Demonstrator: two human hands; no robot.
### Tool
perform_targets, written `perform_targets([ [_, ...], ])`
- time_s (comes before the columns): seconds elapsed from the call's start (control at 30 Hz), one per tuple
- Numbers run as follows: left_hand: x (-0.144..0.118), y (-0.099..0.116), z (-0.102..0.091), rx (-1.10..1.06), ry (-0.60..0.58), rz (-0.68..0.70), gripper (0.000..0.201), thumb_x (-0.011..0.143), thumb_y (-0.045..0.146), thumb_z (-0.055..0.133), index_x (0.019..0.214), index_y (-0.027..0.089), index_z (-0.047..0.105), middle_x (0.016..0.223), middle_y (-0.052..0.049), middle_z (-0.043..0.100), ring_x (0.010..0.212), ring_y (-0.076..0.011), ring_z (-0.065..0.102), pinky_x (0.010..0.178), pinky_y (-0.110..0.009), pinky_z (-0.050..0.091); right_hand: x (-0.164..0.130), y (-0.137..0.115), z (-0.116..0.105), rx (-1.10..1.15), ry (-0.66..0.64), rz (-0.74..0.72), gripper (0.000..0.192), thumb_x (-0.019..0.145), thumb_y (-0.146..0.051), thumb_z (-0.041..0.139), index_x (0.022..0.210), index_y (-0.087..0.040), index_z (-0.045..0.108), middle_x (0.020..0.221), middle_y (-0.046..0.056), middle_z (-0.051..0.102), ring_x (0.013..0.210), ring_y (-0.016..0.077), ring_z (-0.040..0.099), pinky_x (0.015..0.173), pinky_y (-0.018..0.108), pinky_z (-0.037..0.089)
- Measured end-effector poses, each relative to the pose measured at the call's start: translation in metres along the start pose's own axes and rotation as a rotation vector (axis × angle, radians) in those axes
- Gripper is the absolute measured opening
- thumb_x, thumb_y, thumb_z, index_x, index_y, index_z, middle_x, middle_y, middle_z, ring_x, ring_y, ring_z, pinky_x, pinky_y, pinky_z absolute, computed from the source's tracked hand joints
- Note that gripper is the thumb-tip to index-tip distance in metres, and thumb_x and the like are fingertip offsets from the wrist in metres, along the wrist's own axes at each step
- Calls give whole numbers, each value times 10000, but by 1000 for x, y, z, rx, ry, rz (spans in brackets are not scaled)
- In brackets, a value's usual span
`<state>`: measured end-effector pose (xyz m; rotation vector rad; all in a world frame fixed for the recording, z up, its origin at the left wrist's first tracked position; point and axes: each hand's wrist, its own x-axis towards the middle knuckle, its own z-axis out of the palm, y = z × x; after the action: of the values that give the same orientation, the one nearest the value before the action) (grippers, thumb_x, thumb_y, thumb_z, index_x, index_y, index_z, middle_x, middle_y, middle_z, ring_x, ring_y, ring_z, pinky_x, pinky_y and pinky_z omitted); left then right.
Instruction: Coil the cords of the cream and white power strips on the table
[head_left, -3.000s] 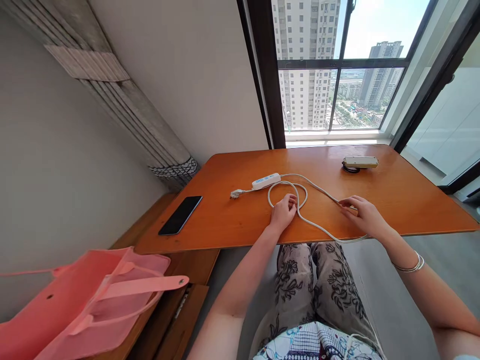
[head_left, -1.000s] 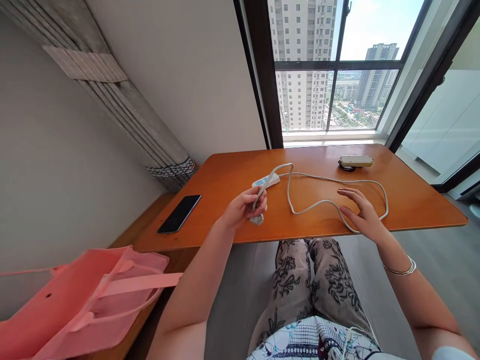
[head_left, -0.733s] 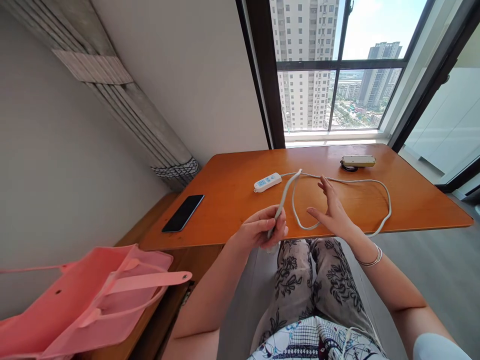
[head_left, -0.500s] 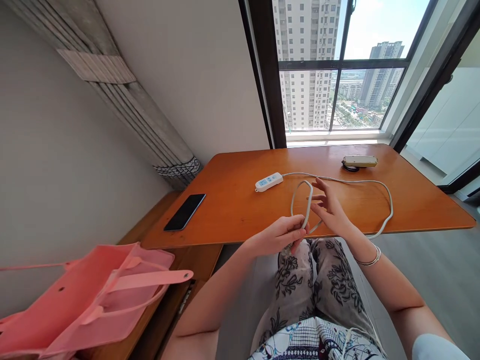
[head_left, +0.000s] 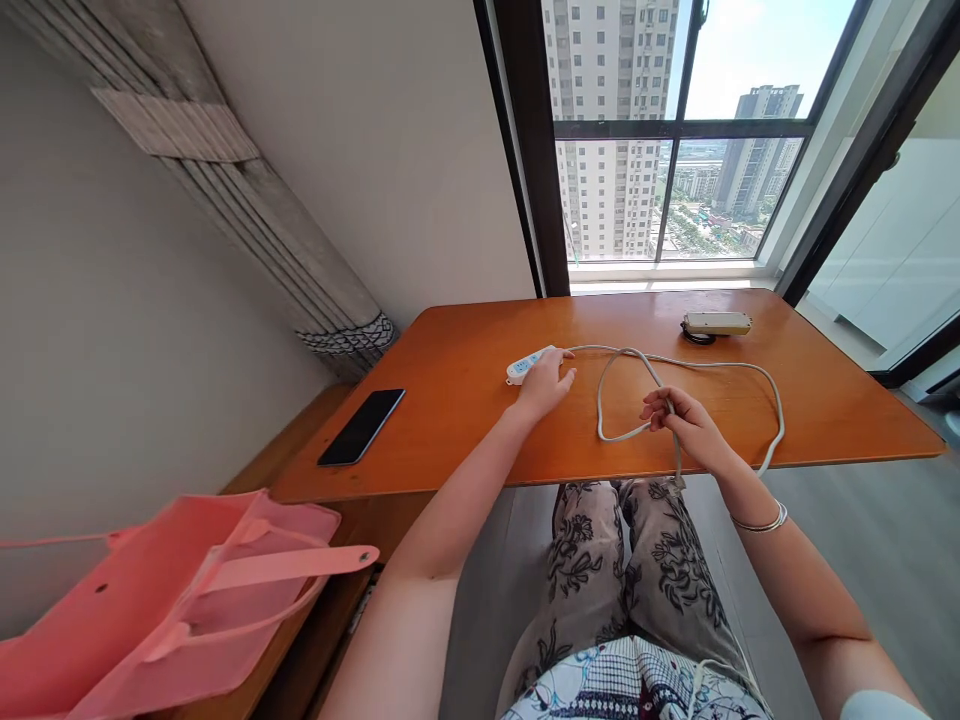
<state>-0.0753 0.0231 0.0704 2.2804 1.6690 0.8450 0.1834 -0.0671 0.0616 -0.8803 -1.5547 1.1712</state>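
Note:
A white power strip (head_left: pixel 525 368) with blue-marked sockets lies on the orange-brown table. My left hand (head_left: pixel 544 385) is closed over its cord end, covering that part; some fingers are hidden. From there a white cord (head_left: pixel 757 370) runs right across the tabletop and curves back toward the front edge. My right hand (head_left: pixel 679 420) pinches the cord near the front edge, beside a loose loop lying on the wood. Below those fingers a short length hangs past the edge, its tip (head_left: pixel 679 482) too small to make out clearly.
A black phone (head_left: pixel 361 428) lies at the table's (head_left: pixel 465 420) left. Toward the back right is a cream-coloured bar (head_left: pixel 717 323) with a black cord. A pink bag (head_left: pixel 172 600) rests on the wooden bench at lower left. Behind the table is a window (head_left: pixel 675 130).
My left hand has let go of the cord and moved forward to the power strip. My right hand has closed on the cord and come slightly nearer; the raised loop now lies down.

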Motion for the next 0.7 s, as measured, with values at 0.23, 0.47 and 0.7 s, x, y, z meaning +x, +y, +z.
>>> perform_targets([
  [0.23, 35, -59, 6, 383, -153, -304, 707, 893, 379, 562, 1515, 116, 352, 1604, -206, 339, 1481, -337, 330, 1192, -475, 279, -12, -19, -46, -628, 262, -106, 450, 785, -169, 450, 1227, -203, 526, 705, -13, 639, 645, 169, 575, 665, 303, 453],
  [0.47, 28, -72, 0, 353, -191, -339, 718, 811, 324, 612, 1466, 112, 410, 1421, -240, 519, 1331, -386, 478, 1093, -484, 366, -13, -40, -116, -1148, 640, -487, 315, 887, -242, 421, 1009, -232, 711, 767, 79, 690, 710, 223, 645, 668, 349, 471],
  [0.7, 18, -70, 0, -146, -7, -446, 571, 705, 365, 705, 1210, 126, 586, 1283, -186, 579, 1154, -307, 585, 922, -356, 473, -6, -44, -123, -1234, 295, -527, 297, 864, -212, 467, 855, -253, 761, 858, 86, 722, 817, 241, 659, 775, 419, 506],
])
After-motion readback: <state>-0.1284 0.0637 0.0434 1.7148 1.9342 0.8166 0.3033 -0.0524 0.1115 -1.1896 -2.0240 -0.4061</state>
